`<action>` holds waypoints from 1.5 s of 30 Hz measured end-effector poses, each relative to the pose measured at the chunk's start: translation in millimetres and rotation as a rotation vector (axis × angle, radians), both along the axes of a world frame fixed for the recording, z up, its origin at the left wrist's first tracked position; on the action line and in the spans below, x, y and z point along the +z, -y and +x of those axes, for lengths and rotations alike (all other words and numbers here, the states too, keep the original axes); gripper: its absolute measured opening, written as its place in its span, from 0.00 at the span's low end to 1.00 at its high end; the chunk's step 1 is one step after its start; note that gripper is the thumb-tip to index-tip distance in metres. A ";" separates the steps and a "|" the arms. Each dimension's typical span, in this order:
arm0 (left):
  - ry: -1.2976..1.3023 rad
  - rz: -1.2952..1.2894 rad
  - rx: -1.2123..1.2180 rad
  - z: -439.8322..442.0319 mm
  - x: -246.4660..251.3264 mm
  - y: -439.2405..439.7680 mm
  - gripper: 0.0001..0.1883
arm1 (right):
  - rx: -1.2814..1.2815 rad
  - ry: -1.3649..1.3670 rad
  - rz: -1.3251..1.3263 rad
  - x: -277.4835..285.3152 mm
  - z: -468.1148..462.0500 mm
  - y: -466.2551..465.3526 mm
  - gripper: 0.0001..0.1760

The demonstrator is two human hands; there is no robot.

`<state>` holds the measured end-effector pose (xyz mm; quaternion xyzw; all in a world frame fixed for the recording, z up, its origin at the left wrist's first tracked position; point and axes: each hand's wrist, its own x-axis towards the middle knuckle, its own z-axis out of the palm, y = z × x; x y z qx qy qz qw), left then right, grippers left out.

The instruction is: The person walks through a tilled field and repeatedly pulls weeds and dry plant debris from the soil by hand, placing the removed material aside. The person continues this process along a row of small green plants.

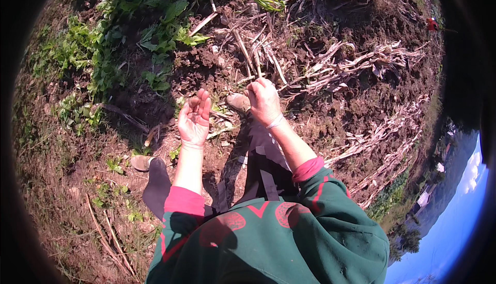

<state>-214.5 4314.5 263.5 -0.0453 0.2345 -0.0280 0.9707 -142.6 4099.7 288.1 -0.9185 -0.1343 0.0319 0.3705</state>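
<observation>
My left hand [195, 120] is raised above the soil, palm turned up and fingers loosely curved, with nothing in it. To its right, my right hand [264, 100] is curled into a fist, a pale band at its wrist. A dry corn stalk [257, 61] runs up from the top of this fist, which appears to grip its near end. Whatever lies inside the fist is hidden by the fingers. Other dry stalks [277, 65] fan out on the ground just beyond. Below the hands, one shoe [238, 102] shows beside my right hand.
Leafy green plants [112, 39] grow at the upper left. Bundles of dry corn stalks [360, 65] lie in rows on the right across rough brown soil. My other shoe [140, 163] stands at left, near a cut stub [151, 136]. Loose stalks [110, 241] lie lower left.
</observation>
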 end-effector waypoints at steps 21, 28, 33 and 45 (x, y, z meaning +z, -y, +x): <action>-0.059 0.041 -0.064 7.4 -22.6 18.5 0.17 | -0.283 -0.198 -0.186 -120.2 -25.0 49.8 0.13; -0.051 0.045 -0.161 15.5 -27.4 47.9 0.17 | -0.182 -0.034 0.214 -25.4 -28.1 34.7 0.08; 0.005 0.137 -0.354 21.2 -26.3 85.3 0.20 | 0.020 0.120 0.134 24.3 -23.9 18.2 0.08; -0.025 0.310 -0.579 58.1 -17.1 160.1 0.22 | -0.053 0.150 -0.131 10.7 -6.9 55.8 0.10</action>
